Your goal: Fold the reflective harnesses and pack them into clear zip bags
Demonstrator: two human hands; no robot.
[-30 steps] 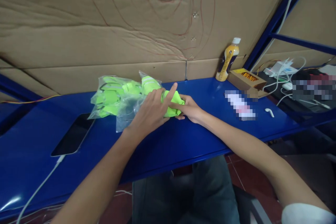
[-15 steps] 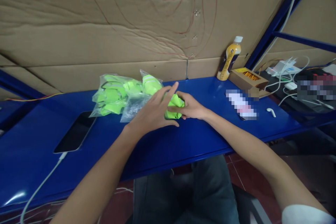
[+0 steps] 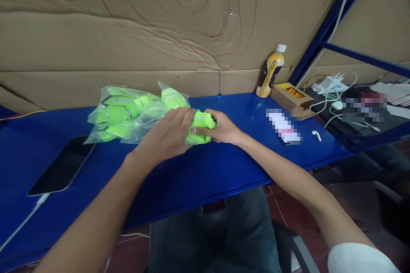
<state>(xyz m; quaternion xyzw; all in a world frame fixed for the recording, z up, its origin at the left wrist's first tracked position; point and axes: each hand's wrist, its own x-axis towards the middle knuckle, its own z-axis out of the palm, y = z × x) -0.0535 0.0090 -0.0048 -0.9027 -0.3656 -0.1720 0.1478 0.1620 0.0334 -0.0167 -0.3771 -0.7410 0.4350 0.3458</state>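
Observation:
My right hand [image 3: 226, 128] grips the right end of a neon yellow-green fabric bundle [image 3: 201, 127], folded up, with a pale strip on it. Against the bundle's left side is my left hand [image 3: 169, 134], its fingers curled over a clear plastic bag [image 3: 137, 128]; part of the bag and the fingertips are hidden. A clear edge of plastic shows round the bundle's left end. Behind and left of my hands lie more bagged neon fabric pieces [image 3: 117, 108] and another bagged roll [image 3: 173, 99] with a pale stripe.
A black phone [image 3: 60, 166] on a white cable lies left on the blue table [image 3: 211, 166]. To the right are a yellow drink bottle [image 3: 271, 70], a small open cardboard box [image 3: 293, 100], a blurred-out item [image 3: 283, 126] and a white earbud [image 3: 316, 135]. Cardboard [image 3: 112, 42] lines the back.
My left hand, spread open before, has closed over the plastic beside the bundle. My right hand keeps its hold. The whole view has shifted, so things appear further left.

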